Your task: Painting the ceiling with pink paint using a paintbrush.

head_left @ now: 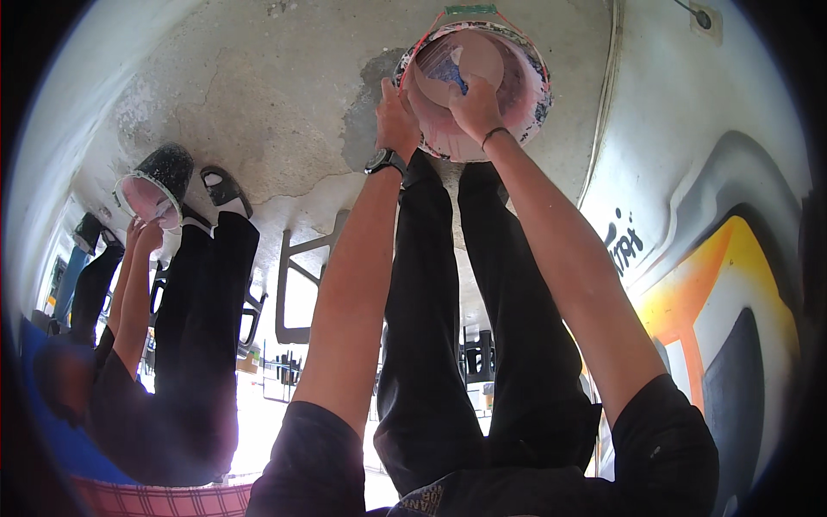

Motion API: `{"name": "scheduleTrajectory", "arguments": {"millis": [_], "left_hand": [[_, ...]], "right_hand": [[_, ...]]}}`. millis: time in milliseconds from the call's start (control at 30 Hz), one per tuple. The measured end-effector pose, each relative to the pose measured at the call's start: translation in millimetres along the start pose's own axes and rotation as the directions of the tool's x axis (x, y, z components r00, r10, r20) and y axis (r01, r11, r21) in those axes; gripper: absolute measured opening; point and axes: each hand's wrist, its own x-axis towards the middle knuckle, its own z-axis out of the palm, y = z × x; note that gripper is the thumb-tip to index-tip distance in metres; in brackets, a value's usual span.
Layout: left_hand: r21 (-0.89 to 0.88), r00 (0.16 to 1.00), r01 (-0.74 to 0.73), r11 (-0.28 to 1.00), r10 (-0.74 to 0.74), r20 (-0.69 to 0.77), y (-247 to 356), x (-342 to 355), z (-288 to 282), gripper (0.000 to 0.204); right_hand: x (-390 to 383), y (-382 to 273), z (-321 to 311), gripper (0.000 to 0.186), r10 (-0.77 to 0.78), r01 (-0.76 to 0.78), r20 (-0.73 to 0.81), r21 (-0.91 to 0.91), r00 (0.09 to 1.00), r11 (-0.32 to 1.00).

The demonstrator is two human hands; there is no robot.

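A paint-stained bucket (537, 121) with pinkish inner walls stands on the floor before my feet, tipped so that its inside shows. At its left rim is my left hand (398, 123), wearing a watch, its fingers closed on the edge. My right hand (476, 107) reaches over the near rim into the bucket. It is closed round a small blue and whitish tool (455, 76), whose kind I cannot make out. Dull pink liquid (481, 55) lies at the bottom around the tool. The green grip (470, 10) of the bucket's handle lies past the far rim.
To the left another person's hands (148, 234) are at a tilted dark bucket (170, 168) with a pink inside. A painted wall (689, 284) runs along my right. The concrete floor (258, 112) has a dark patch (366, 112) beside my bucket. A black frame (297, 332) stands behind my legs.
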Motion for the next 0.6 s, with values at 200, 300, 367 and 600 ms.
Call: {"name": "scheduleTrajectory", "arguments": {"millis": [200, 300, 367, 600], "left_hand": [[0.045, 0.999, -0.028, 0.999, 0.028, -0.017, 7.1, 0.2, 2.9, 0.032], [0.014, 1.000, -0.002, 1.000, 0.002, 0.017, 8.7, -0.8, 3.0, 0.031], [-0.025, 0.995, 0.046, 0.999, -0.043, 0.088, 4.5, 1.4, -6.3, 0.029], [0.011, 0.996, -0.059, 0.998, 0.059, -0.074, -5.1, -0.4, 3.2, 0.032]], "right_hand": [[2.5, 24.9, 5.7, 0.024, 0.044, -0.055, 0.044, 0.289, 0.998, 0.956], [-0.9, 22.5, -5.5, 0.021, 0.190, -0.287, 0.239, 0.487, 0.952, 0.825], [-2.0, 13.0, -5.0, 0.016, 0.230, -0.426, 0.377, 0.605, 0.897, 0.673], [2.7, 15.3, -39.5, 0.012, 0.221, -0.659, 0.625, 0.665, 0.749, 0.351]]}}
